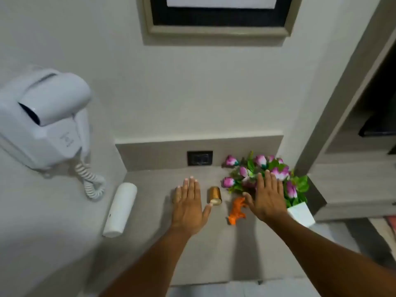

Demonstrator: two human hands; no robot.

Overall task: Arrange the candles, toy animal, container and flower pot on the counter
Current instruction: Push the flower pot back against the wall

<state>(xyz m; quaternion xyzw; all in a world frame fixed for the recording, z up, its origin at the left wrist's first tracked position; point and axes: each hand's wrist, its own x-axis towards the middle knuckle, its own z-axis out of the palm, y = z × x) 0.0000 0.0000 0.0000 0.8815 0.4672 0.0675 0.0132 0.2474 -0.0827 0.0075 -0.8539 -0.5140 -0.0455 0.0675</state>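
Observation:
A gold candle lies on its side on the beige counter. Part of a second gold candle peeks out at the left edge of my left hand, which is flat, fingers apart, holding nothing. An orange toy animal stands right of the candle. My right hand hovers open over the pink flowers of a white square flower pot tipped toward me. A white cylindrical container lies on its side at the left.
A white wall-mounted hair dryer with a coiled cord hangs at the left. A black wall socket sits behind the counter. A framed picture hangs above. Shelving stands at the right.

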